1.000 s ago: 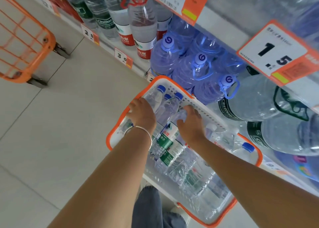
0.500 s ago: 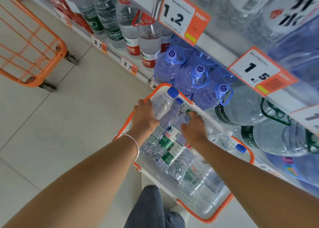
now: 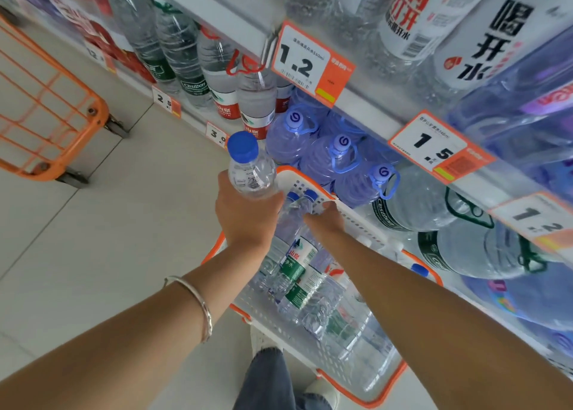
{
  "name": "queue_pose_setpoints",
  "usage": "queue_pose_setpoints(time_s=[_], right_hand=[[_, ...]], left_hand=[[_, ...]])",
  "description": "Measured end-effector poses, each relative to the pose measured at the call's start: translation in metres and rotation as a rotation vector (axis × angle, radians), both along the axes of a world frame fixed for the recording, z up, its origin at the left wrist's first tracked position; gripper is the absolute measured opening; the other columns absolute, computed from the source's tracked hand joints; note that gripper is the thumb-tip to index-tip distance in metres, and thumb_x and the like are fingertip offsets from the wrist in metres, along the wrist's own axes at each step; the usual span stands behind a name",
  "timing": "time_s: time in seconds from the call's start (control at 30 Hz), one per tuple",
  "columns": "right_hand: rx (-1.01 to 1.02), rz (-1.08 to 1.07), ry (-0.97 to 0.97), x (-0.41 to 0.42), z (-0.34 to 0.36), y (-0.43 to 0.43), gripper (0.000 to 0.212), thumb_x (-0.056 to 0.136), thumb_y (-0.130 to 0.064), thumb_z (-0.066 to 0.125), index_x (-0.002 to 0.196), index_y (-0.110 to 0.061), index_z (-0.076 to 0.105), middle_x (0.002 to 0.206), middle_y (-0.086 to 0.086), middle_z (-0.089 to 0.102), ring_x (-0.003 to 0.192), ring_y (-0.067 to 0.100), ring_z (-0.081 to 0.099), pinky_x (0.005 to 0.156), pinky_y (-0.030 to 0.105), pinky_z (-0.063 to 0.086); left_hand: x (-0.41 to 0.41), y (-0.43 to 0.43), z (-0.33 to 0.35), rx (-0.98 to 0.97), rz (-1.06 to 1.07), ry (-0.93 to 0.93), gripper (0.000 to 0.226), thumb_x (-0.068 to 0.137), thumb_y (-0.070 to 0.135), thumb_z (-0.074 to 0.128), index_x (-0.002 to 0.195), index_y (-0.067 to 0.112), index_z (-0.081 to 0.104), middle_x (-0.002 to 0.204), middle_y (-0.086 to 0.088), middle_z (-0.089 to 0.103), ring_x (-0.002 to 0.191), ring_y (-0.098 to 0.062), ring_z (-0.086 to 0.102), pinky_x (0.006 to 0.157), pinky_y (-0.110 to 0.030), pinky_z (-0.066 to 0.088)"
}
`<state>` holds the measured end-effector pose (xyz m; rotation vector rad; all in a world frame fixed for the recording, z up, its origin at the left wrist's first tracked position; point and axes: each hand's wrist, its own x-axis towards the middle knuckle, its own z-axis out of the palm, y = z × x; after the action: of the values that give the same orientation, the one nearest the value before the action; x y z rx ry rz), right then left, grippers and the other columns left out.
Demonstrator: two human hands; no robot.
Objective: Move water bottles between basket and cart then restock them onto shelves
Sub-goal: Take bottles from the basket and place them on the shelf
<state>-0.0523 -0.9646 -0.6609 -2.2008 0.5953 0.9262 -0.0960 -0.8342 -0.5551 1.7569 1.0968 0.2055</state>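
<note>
One blue-capped bottle, "1.2" tag above

Shelf price tags: the upper-centre tag reads 1.2, the centre-right tag 1.5, the far-right tag 1.2. The left tags read 2.5 and 3.0. A green-labelled bottle at upper left reads Cestbon.

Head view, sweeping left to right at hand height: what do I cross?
Orange cart → left hand gripping a blue-capped bottle → right hand → 1.5 price tag.
</note>
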Motion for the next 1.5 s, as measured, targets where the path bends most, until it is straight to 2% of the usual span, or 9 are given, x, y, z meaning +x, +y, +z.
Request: queue_pose_setpoints(time_s=[0.1,0.23,0.43,0.6,0.73,0.9,1.0,1.2,1.5], right_hand=[[-0.014,-0.059,0.098,0.009,-0.021,0.011,0.09,0.082,-0.04,0.073,0.149,-0.007,0.024,0.14,0.016,0.044,0.121,0.031,0.05,0.093,0.036,0.045],[-0.039,-0.095,0.251,0.013,-0.049,0.02,0.1,0.085,-0.058,0.06,0.152,-0.002,0.011,0.146,0.018,0.032,0.133,0.03,0.037,0.105,0.038,0.037],[-0.143,-0.029,0.222,0.01,-0.069,0.023,0.102,0.081,-0.062,0.059,0.152,-0.007,0.01,0.145,0.017,0.032,0.134,0.031,0.036,0.104,0.037,0.037],[0.008,-0.035,0.176,0.015,-0.079,0.013,0.07,0.072,-0.047,0.072,0.128,-0.009,0.055,0.118,0.008,0.061,0.112,0.029,0.06,0.095,0.042,0.051],[0.059,-0.077,0.155,0.01,-0.064,0.011,0.069,0.062,-0.048,0.076,0.119,-0.012,0.062,0.113,0.007,0.066,0.103,0.027,0.064,0.091,0.042,0.054],[0.084,-0.162,0.073,-0.005,-0.019,0.018,0.101,0.055,-0.044,0.087,0.138,-0.008,0.041,0.11,0.006,0.053,0.102,0.025,0.057,0.083,0.036,0.053],[0.094,-0.099,0.018,-0.021,0.022,0.023,0.094,0.069,-0.031,0.085,0.139,-0.01,0.027,0.119,0.009,0.047,0.106,0.027,0.052,0.082,0.032,0.043],[0.089,-0.06,-0.54,-0.047,0.119,0.021,0.06,0.068,-0.024,0.081,0.107,-0.023,0.036,0.105,-0.004,0.05,0.09,0.027,0.054,0.073,0.043,0.05],[0.15,0.113,-0.705,-0.022,0.297,-0.019,0.062,0.071,-0.026,0.08,0.117,-0.022,0.039,0.114,-0.001,0.053,0.093,0.025,0.053,0.074,0.037,0.048]], left_hand=[[0.004,0.004,-0.005,-0.016,0.001,0.024,0.054,0.063,0.017,0.084,0.1,0.024,0.046,0.078,0.02,0.052,0.071,0.0,0.055,0.058,0.001,0.037],[0.007,0.008,-0.012,0.007,-0.004,0.042,0.055,0.061,0.019,0.084,0.104,0.021,0.05,0.086,0.011,0.059,0.084,-0.016,0.063,0.075,-0.026,0.053],[0.01,0.016,-0.022,0.019,-0.047,0.044,0.056,0.061,0.019,0.085,0.105,0.02,0.051,0.084,0.015,0.056,0.084,-0.015,0.061,0.076,-0.028,0.052],[0.014,0.018,-0.024,0.042,-0.037,0.059,0.061,0.061,0.022,0.085,0.112,0.017,0.052,0.093,0.007,0.06,0.09,-0.019,0.063,0.08,-0.035,0.056],[0.018,0.018,-0.019,0.067,-0.046,0.056,0.059,0.062,0.022,0.084,0.111,0.017,0.052,0.094,0.007,0.06,0.092,-0.02,0.063,0.081,-0.034,0.055],[0.02,0.014,0.001,0.055,-0.029,0.087,0.056,0.062,0.023,0.082,0.107,0.019,0.05,0.09,0.007,0.057,0.095,-0.024,0.061,0.083,-0.039,0.054],[0.021,0.01,0.024,0.044,-0.032,0.115,0.06,0.063,0.026,0.082,0.113,0.02,0.05,0.093,0.007,0.057,0.098,-0.023,0.06,0.082,-0.037,0.053],[0.026,0.004,0.085,0.045,-0.022,0.137,0.05,0.064,0.023,0.079,0.102,0.023,0.046,0.083,0.008,0.056,0.095,-0.025,0.061,0.081,-0.039,0.054],[0.025,-0.01,0.221,0.057,-0.01,0.028,0.048,0.072,0.03,0.078,0.108,0.022,0.047,0.096,0.002,0.061,0.098,-0.025,0.062,0.076,-0.032,0.047]])
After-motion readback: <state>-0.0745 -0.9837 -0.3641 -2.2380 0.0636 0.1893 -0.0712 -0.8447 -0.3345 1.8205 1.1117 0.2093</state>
